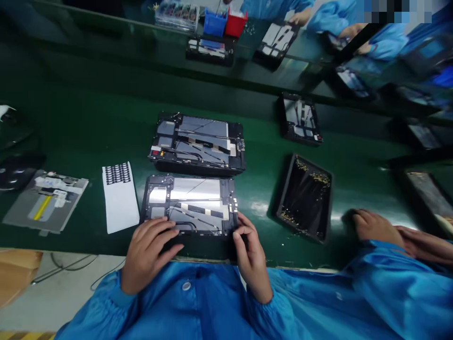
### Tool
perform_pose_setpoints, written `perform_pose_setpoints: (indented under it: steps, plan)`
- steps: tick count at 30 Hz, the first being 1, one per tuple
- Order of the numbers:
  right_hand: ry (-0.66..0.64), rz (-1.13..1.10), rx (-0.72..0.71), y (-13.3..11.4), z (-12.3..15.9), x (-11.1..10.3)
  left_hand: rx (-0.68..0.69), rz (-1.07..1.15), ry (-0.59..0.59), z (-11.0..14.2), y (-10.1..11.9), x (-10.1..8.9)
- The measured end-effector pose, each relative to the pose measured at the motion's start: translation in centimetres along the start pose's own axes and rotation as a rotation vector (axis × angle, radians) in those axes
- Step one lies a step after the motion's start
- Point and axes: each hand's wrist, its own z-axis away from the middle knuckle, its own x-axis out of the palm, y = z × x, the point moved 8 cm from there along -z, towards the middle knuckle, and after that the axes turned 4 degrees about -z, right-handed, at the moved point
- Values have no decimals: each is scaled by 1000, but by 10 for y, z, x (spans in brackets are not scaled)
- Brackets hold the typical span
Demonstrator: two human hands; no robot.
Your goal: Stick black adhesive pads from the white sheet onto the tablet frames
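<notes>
In front of me lies an opened tablet [194, 191], its silver plates, black cables and tape strips showing. My left hand [150, 250] rests at its lower left corner, fingers stretched over the edge and thumb apart. At the lower right corner, my right hand [252, 257] has its thumb and curled fingers against the tablet's edge. Just behind it stands a second opened tablet [201, 141] on a thick black base. To the left, a white sheet [121, 203] carries rows of small black stickers.
At right is a black tray [307, 198] with small gold-coloured pieces; another opened tablet [300, 118] lies behind it. A flat grey panel [46, 203] lies far left. A co-worker's hand [377, 229] rests at right. Blue [214, 23] and red bins [235, 22] stand across the bench.
</notes>
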Motion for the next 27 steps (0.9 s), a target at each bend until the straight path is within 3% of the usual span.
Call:
perform_pose_setpoints:
  steps: [5, 10, 15, 20, 23, 27]
  plan:
    - [9, -18, -7, 5, 1, -2, -139, 80, -12, 2, -9, 8]
    - [16, -2, -35, 2, 2, -1, -156, 85, -13, -1, -11, 8]
    - [152, 144, -183, -21, 3, -17, -137, 73, -42, -1, -15, 12]
    - [-83, 259, -356, -46, 5, 5, -121, 32, -68, 0, -11, 13]
    - [-208, 331, -417, -53, 5, 23, -53, -8, -23, -6, 11, 11]
    - [-250, 413, -432, -53, 1, 32, 63, 34, 53, -18, 44, 18]
